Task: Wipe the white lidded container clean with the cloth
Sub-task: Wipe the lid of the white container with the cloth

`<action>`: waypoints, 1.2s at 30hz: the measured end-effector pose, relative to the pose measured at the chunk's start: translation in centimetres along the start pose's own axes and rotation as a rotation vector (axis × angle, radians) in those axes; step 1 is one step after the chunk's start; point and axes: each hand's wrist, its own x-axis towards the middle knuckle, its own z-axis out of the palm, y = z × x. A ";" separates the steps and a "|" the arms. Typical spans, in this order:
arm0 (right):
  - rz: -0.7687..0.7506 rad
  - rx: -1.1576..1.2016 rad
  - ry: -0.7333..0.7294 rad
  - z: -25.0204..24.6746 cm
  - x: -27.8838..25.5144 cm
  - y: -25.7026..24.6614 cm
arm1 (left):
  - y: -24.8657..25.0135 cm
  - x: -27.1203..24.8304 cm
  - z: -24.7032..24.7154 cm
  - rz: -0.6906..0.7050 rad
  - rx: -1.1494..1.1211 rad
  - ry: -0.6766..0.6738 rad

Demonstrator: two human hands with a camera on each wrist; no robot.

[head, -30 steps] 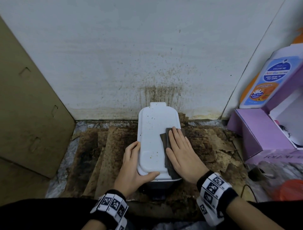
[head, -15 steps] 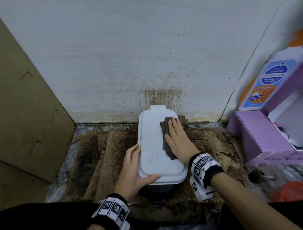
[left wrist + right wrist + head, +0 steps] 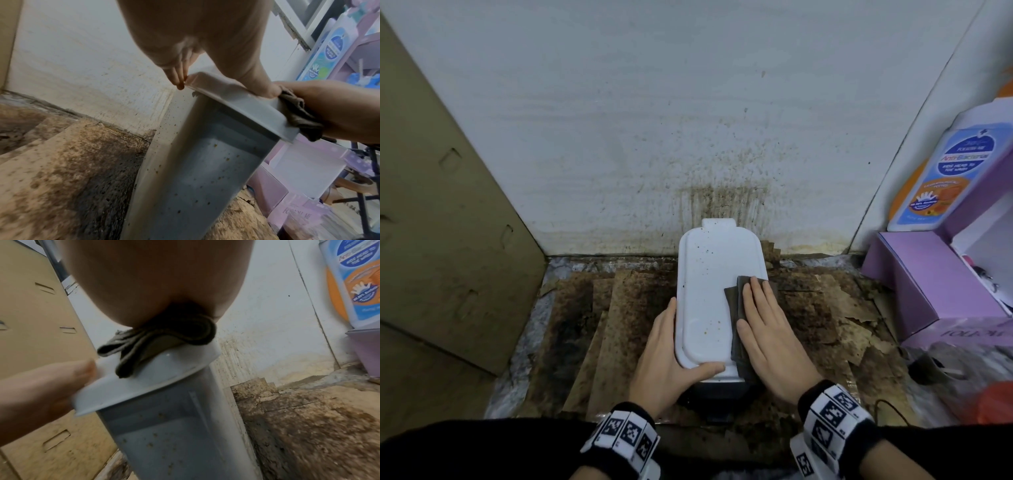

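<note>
Seeing white lidded container (image 3: 709, 301) standing against wall (image 3: 688, 120). My right hand (image 3: 770, 329) pressing cloth (image 3: 736, 308) flat, fingers straight, along lid's right edge. My left hand (image 3: 671, 356) gripping container's near-left corner, thumb across lid.

Black wristbands (image 3: 835, 411) (white, black-patterned marker tags) over dark sleeves (image 3: 914, 442).

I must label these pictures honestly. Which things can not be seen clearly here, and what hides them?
- Lid under the cloth: hidden in the head view by the cloth and the right hand.
- Right hand's fingers: hidden in the right wrist view by the palm.
- Container contents: unreadable through the cloudy, speckled wall.
- Bottle: small print too blurred; cut by the edge.
</note>
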 end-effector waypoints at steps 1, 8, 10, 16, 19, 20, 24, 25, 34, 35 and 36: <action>0.000 -0.009 -0.001 -0.1 0.0 0.0 | 0.0 -0.1 -0.2 -0.024 -0.014 -0.020; 0.027 -0.150 0.002 0.1 1.0 -1.1 | -1.3 -0.1 -1.1 0.020 -0.005 -0.098; 0.011 -0.212 0.019 0.3 1.4 -1.5 | -1.5 -0.2 -1.1 0.021 -0.011 -0.086; -0.031 -0.244 0.014 1.4 2.6 -3.9 | -1.3 -0.2 -0.9 0.028 -0.061 -0.076; -0.045 -0.218 0.030 2.4 3.2 -5.7 | -1.3 -0.2 -0.8 0.009 -0.070 -0.084; -0.044 -0.210 0.030 2.6 3.4 -6.3 | -1.3 -0.2 -0.8 0.005 -0.067 -0.089; -0.050 -0.187 0.023 2.6 4.0 -7.5 | -1.1 -0.2 -1.0 -0.010 -0.056 -0.110; -0.052 -0.158 0.003 2.5 4.0 -7.4 | -1.0 -0.3 -1.1 -0.005 -0.061 -0.122; 0.098 0.203 0.374 0.0 2.3 -1.1 | 2.7 -0.6 -1.2 0.129 0.259 0.116; 0.138 0.224 0.385 0.1 2.2 -0.4 | 3.5 -0.1 -0.5 0.169 0.318 0.154; 0.166 0.280 0.377 0.4 2.1 0.1 | 4.2 0.4 0.3 0.193 0.381 0.169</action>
